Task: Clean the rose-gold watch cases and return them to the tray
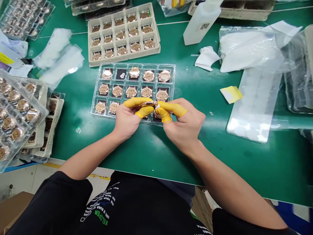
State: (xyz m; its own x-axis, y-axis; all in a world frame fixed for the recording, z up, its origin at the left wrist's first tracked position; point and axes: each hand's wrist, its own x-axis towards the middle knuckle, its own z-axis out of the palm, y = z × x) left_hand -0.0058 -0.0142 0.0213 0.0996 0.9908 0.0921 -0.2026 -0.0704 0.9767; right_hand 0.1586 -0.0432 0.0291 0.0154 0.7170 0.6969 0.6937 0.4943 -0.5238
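Observation:
My left hand (129, 117), in yellow finger cots, pinches a rose-gold watch case (148, 104) held edge-on above a clear plastic tray (94, 105). Against the case's right edge, my right hand (181, 119) closes its yellow-capped thumb and forefinger on a small white piece (157, 106), mostly hidden by the fingers. Rose-gold watch cases lie back-up on dark squares in the tray's compartments. One compartment in the back row has no case, only a dark square with a small red-and-white mark (122, 75). My hands cover part of the front row.
Behind stands a beige tray (156, 49) of watch cases. Stacked trays (36, 112) crowd the left edge. A white bottle (199, 27), a crumpled white cloth (207, 58), a yellow-and-white paper (231, 94) and plastic sleeves (254, 101) lie rightward. Yellow fingertips (178, 3) show at the top.

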